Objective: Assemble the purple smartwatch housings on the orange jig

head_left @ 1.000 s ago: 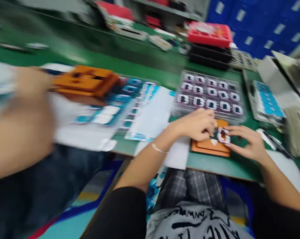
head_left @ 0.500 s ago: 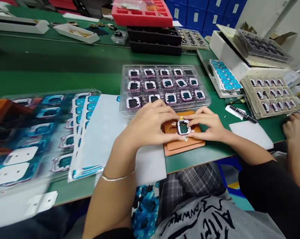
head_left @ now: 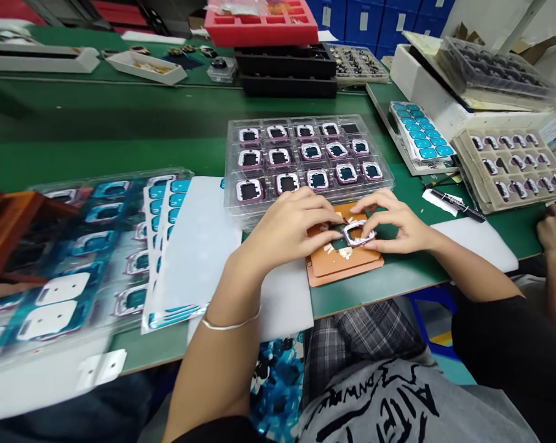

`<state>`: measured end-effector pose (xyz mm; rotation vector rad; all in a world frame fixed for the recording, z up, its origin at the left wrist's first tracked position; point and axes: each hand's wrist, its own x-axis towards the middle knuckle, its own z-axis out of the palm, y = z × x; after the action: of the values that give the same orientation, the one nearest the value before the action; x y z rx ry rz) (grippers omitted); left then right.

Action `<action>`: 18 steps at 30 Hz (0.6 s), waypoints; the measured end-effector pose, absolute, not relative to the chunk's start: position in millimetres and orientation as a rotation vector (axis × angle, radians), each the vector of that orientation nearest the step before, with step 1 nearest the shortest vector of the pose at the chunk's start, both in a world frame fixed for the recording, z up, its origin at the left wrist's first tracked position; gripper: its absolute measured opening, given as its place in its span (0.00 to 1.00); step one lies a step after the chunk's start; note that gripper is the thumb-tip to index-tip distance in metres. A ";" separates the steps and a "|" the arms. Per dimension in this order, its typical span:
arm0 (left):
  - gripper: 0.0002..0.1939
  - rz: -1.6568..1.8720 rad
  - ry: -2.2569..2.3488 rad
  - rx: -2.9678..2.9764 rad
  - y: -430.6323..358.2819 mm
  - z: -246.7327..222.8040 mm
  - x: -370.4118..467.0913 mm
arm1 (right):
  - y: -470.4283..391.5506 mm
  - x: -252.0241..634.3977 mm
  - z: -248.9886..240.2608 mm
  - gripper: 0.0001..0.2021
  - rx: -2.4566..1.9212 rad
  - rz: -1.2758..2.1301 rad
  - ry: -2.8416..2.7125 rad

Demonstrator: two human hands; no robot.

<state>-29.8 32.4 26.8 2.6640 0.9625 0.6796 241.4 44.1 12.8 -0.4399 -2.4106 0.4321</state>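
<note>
My right hand pinches a white and purple watch-case frame, tilted over an orange fixture plate. Through the frame's opening I see the orange below. Closed at its fingertips, my left hand is at the frame's left side, pinching a small dark flat piece; its outline is partly hidden. White and yellowish scraps lie on the plate under the fingers. Just beyond my hands stands a clear plastic tray with rows of similar frames.
Teal-and-white sticker sheets and another tray lie left, by an orange block. To the right are a black pen, a white foam sheet, a beige tray and another person's hand.
The frame has tilted and moved right in my right hand, away from my left fingertips. Its middle, dark green before, now shows open. More of the scraps on the orange plate show.
</note>
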 end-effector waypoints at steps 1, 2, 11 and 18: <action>0.15 0.700 0.990 2.665 32.8 26.4 -29.7 | 45.0 242.9 13.1 0.06 -0.419 0.444 -2.434; 0.14 0.722 1.010 2.667 32.9 26.2 -29.4 | 45.4 243.5 13.1 0.05 -0.398 0.448 -2.441; 0.16 0.785 0.955 2.644 27.8 29.8 -27.9 | 34.0 233.1 13.2 0.22 -0.503 0.369 -2.377; 0.15 0.745 0.950 2.670 27.6 33.0 -31.2 | 45.2 244.6 17.2 0.09 -0.441 0.621 -2.448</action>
<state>-31.2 27.6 33.0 2.6696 0.9502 0.7449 244.6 45.2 17.2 -0.4409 -2.4479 0.6210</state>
